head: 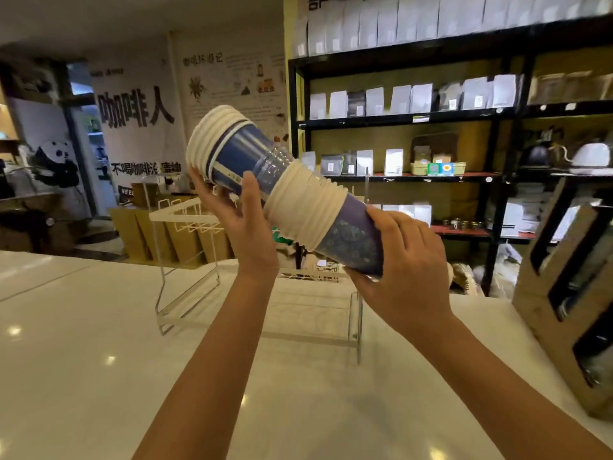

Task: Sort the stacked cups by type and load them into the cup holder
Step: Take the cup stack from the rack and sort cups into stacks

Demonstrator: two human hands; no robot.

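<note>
Cup holder (pixel 356 313) partly hidden behind forearms; shelf bags (pixel 411 99) blurred.

A: Counts?
B: One tilted cup stack (pixel 285 194), two blue paper groups, clear cups between. Two hands: left hand (pixel 247 224), right hand (pixel 403 260).
A: Racks?
B: One wire cup holder (pixel 185 220), far left.
</note>
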